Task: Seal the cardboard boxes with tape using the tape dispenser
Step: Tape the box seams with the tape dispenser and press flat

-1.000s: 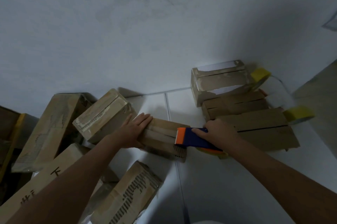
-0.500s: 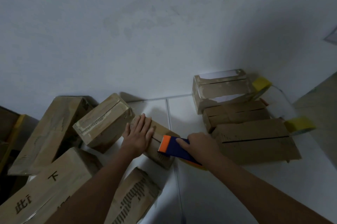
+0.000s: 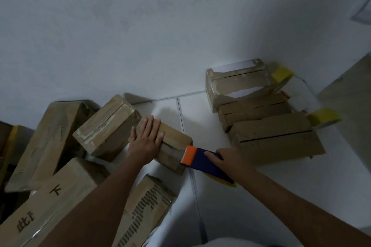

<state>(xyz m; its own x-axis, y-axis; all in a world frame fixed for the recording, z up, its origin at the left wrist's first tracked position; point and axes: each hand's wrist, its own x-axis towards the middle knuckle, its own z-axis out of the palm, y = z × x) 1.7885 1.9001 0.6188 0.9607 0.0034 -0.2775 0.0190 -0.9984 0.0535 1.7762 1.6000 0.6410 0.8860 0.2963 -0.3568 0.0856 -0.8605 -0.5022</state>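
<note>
At the frame's centre the left hand [image 3: 147, 140] presses flat on a small box [image 3: 172, 146]. The right hand [image 3: 230, 161] grips the tape dispenser [image 3: 202, 161], its orange end at the box's near edge. Taping appears underway; next needs a steady pull along the seam.

I am looking down at a white tiled floor [image 3: 230, 202] that meets a pale wall, thin grout lines crossing it. To my right three cardboard boxes [image 3: 275, 140] lie side by side on the tiles, packed close toward the corner, with two yellow tape rolls [image 3: 323, 119] just beside them at the wall end. In the middle one small box [image 3: 174, 146] lies flat on the floor. To my left a loose heap of cardboard boxes [image 3: 50, 142] rests on the tiles, tilted against each other, some printed with dark characters.
</note>
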